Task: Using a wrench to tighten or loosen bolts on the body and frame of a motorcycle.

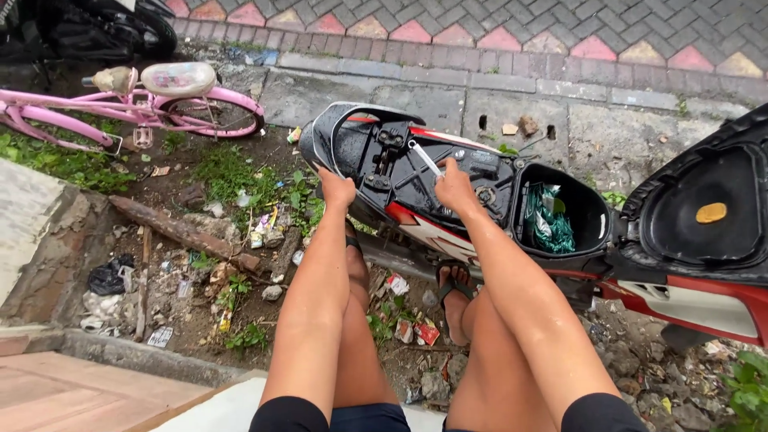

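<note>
A red, white and black scooter point(448, 172) stands in front of me with its seat point(704, 212) flipped up to the right. My left hand point(336, 188) rests on the edge of the black rear body panel. My right hand point(454, 186) grips a silver wrench point(424, 157) that reaches into the exposed black frame behind the storage well. The open under-seat compartment point(596, 216) holds a green bundle point(549, 220). My bare legs and black sandals point(452, 286) are below.
A pink bicycle point(136, 108) lies at the upper left near a dark vehicle point(96, 28). Littered dirt, weeds and a rusty bar point(184, 232) lie to the left. A concrete kerb and patterned paving point(480, 36) run behind the scooter.
</note>
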